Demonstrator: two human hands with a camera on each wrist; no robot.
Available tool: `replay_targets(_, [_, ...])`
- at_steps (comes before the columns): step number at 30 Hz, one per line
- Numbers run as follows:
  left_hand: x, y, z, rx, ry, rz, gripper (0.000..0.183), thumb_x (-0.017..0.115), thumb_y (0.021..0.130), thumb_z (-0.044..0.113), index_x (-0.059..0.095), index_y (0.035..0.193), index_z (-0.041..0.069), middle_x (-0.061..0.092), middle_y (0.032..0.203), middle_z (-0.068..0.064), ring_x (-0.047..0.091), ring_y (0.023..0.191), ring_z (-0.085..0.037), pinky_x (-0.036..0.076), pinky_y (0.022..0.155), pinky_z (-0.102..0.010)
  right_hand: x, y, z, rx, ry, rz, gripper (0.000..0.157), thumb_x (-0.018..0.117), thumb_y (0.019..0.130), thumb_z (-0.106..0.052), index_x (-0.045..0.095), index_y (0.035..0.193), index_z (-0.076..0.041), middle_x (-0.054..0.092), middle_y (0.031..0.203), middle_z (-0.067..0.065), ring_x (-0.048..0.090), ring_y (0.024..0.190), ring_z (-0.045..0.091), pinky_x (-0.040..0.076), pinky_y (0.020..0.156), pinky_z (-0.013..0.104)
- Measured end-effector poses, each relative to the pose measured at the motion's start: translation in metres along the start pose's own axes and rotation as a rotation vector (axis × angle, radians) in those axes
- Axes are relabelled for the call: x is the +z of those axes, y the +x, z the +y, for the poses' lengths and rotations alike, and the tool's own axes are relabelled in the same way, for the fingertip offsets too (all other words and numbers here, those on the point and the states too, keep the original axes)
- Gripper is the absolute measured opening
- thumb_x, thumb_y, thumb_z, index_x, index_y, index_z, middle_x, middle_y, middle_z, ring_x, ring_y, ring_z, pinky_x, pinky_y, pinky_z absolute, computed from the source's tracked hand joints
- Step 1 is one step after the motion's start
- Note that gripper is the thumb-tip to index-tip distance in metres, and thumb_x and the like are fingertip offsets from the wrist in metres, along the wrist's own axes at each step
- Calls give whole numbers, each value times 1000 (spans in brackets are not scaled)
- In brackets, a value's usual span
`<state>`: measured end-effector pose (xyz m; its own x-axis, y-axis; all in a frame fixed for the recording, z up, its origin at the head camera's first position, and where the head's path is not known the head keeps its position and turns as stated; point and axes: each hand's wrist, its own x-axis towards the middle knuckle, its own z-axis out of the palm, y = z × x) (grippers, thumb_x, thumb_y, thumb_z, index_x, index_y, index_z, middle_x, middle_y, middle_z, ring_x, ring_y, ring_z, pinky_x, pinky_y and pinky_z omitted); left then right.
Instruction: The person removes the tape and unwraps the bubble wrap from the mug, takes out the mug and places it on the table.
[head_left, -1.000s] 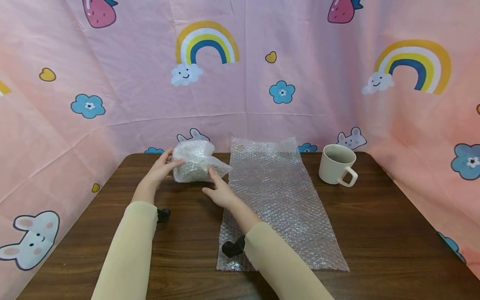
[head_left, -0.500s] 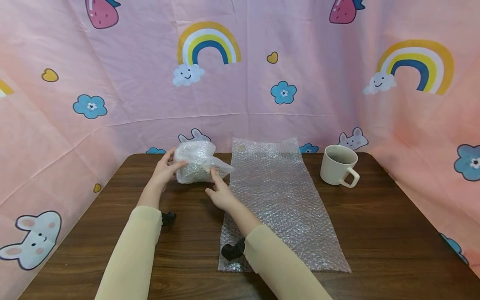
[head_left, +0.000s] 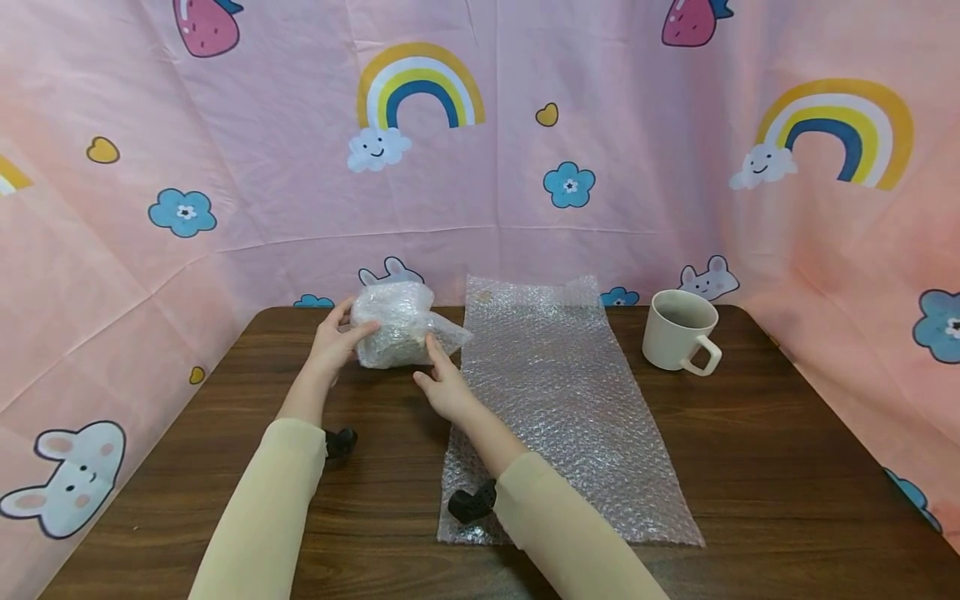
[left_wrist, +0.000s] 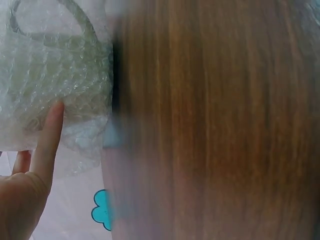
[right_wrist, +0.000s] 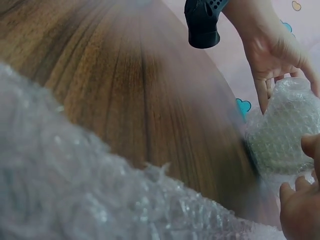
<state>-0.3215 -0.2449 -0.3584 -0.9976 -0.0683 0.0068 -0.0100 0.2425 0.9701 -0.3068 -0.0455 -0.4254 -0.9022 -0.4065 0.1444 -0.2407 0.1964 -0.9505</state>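
A mug wrapped in bubble wrap (head_left: pixel 393 321) stands at the back left of the table, a loose flap of wrap sticking out on its right. Its handle shows through the plastic in the left wrist view. My left hand (head_left: pixel 333 337) holds the bundle from the left, thumb along the near side and fingers behind. My right hand (head_left: pixel 447 387) reaches to its right front, index finger extended to the wrap near the flap. In the right wrist view, both hands flank the bundle (right_wrist: pixel 282 135).
A flat sheet of bubble wrap (head_left: pixel 555 400) lies across the middle of the wooden table (head_left: pixel 780 467), partly under my right forearm. At the back right stands an unwrapped cream mug (head_left: pixel 675 333), handle toward the right front. A patterned pink cloth (head_left: pixel 645 200) hangs behind the table.
My left wrist has swung slightly to the right, its hand still at the bundle. The right hand stays almost the same. The whole head view has shifted a little to the right.
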Motion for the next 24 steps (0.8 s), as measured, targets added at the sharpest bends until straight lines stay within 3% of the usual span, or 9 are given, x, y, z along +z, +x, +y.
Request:
replay_targets(5, [2, -3, 5, 25, 13, 24, 76, 64, 93, 24, 21, 154, 11, 34, 141, -22, 43, 115, -31, 50, 73, -30, -1, 2, -3, -11, 35, 24, 67, 49, 100, -9, 9, 155, -13, 3, 159, 0, 3, 143, 12, 23, 111, 34])
replay_targets(10, [2, 5, 6, 67, 24, 58, 77, 66, 91, 25, 23, 153, 12, 33, 143, -21, 40, 121, -34, 47, 71, -24, -4, 4, -10, -64, 46, 77, 66, 50, 100, -8, 12, 154, -10, 7, 159, 3, 7, 143, 15, 26, 110, 38])
replay_targets(13, [4, 10, 5, 102, 43, 73, 79, 67, 90, 31, 23, 154, 15, 32, 143, -21, 40, 123, -34, 47, 75, -28, -8, 4, -15, -86, 44, 105, 66, 51, 100, -8, 14, 154, -9, 8, 159, 3, 9, 143, 17, 27, 109, 39])
replay_targets(19, [12, 10, 10, 163, 89, 107, 84, 68, 89, 40, 21, 154, 13, 33, 141, -22, 39, 124, -34, 45, 91, -48, -18, 3, -20, -120, 22, 174, 63, 53, 98, -8, 21, 152, -8, 16, 157, 8, 18, 142, 21, 32, 106, 35])
replay_targets(24, [21, 6, 18, 186, 66, 135, 84, 69, 88, 38, 22, 153, 12, 34, 138, -21, 42, 121, -32, 45, 92, -48, -27, 2, -24, -165, 42, 255, 59, 58, 95, -6, 33, 148, -6, 28, 153, 9, 26, 140, 21, 38, 102, 29])
